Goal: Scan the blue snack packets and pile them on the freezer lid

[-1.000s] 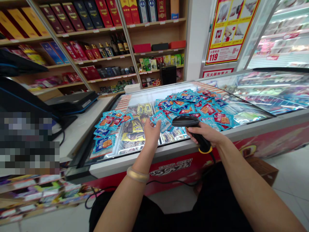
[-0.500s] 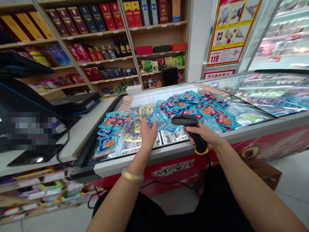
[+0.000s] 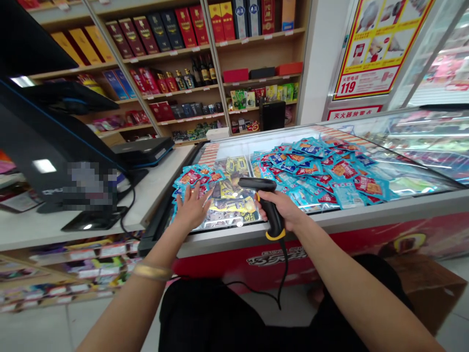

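Note:
My right hand [image 3: 284, 208] is wrapped round the grip of a black and yellow barcode scanner [image 3: 273, 215], held above the front edge of the glass-topped freezer [image 3: 234, 235]. Fingers spread, my left hand [image 3: 192, 208] rests over a smaller pile of blue and red snack packets [image 3: 192, 177] at the freezer's left end and hides part of it. To the right of the scanner lies a large heap of similar snack packets [image 3: 315, 168] on the glass. Yellow-wrapped goods [image 3: 234, 188] show through the glass between the two piles.
On the left a counter [image 3: 161, 181] carries a black checkout terminal [image 3: 66, 132]. The scanner's cable [image 3: 284, 269] hangs in front of the freezer. A cardboard box [image 3: 432, 288] stands on the floor at right. Shelves with boxed bottles [image 3: 161, 32] line the back.
My left hand has moved left from the large heap to the small pile, and the packet it held is no longer in it. The scanner has shifted left; the view has turned slightly left.

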`<action>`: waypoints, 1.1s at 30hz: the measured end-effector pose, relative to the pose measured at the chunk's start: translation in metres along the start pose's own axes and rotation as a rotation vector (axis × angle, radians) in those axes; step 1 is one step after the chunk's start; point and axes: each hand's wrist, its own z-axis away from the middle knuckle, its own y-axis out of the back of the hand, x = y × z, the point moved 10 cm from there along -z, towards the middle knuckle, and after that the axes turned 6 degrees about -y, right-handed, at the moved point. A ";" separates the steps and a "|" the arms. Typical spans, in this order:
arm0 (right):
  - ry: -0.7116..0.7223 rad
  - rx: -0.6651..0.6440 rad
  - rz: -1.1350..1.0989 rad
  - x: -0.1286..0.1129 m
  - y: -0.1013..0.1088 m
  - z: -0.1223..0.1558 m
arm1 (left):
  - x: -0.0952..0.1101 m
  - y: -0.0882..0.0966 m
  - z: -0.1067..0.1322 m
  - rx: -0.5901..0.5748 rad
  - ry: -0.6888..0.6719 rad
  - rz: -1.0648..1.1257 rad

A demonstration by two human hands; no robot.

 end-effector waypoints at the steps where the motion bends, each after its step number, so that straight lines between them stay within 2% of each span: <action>1: -0.005 0.006 -0.002 0.000 0.001 0.001 | -0.001 -0.007 0.003 -0.044 0.014 -0.023; 3: -0.006 0.020 -0.015 -0.002 0.004 0.003 | -0.001 -0.013 0.004 -0.079 0.021 -0.032; 6: -0.009 0.033 -0.028 -0.003 0.006 0.005 | 0.000 -0.012 0.002 -0.064 0.009 -0.030; 11: 0.008 0.023 -0.021 -0.004 0.005 0.005 | 0.003 0.001 0.003 0.036 -0.003 -0.048; 14: 0.052 0.008 -0.009 -0.012 0.012 0.011 | 0.014 0.010 0.004 0.108 -0.003 -0.039; 18: 0.088 0.058 -0.003 -0.029 0.045 0.025 | 0.054 0.016 -0.009 0.165 -0.109 0.053; 23: 0.130 0.115 -0.002 -0.051 0.088 0.046 | 0.134 0.003 -0.038 0.121 -0.311 0.322; 26: 0.139 0.142 -0.003 -0.055 0.100 0.054 | 0.170 -0.008 -0.052 0.105 -0.296 0.431; 30: 0.156 0.156 -0.002 -0.055 0.102 0.055 | 0.178 -0.026 -0.059 0.093 -0.044 0.405; 33: 0.164 0.163 0.002 -0.054 0.101 0.054 | 0.173 -0.027 -0.055 0.170 0.037 0.454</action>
